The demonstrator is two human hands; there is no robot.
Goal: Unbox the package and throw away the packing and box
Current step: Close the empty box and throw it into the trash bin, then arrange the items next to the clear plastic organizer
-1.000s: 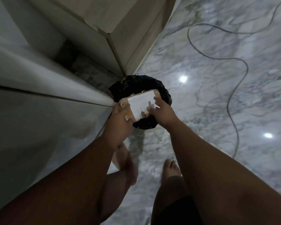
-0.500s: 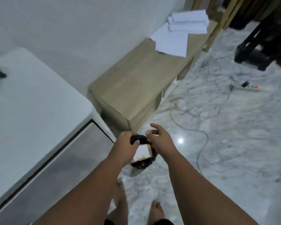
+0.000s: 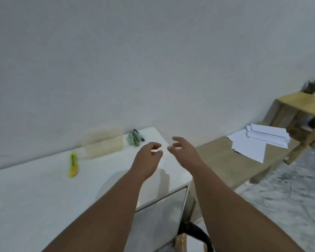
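Observation:
My left hand [image 3: 148,157] and my right hand [image 3: 183,151] are raised side by side above the right end of a white cabinet top [image 3: 35,193]. Both hold nothing, with fingers loosely curled and apart. Low between my forearms, on the floor beside the cabinet, the black-lined bin [image 3: 198,231] shows only its rim. The brown taped box [image 3: 181,243] sticks out of the bin. A yellow box cutter [image 3: 73,164] lies on the cabinet top to the left. A green and brown item [image 3: 135,138] lies near the wall.
A blurred clear wrapper [image 3: 103,143] stands against the wall on the cabinet. To the right is a low wooden bench [image 3: 222,160] with white papers [image 3: 260,142]. A wooden stool [image 3: 298,113] stands further right. The marble floor [image 3: 280,197] lies at lower right.
Both hands held the box over the bin, then let go and rose. My view swung up from the floor to the cabinet top and wall.

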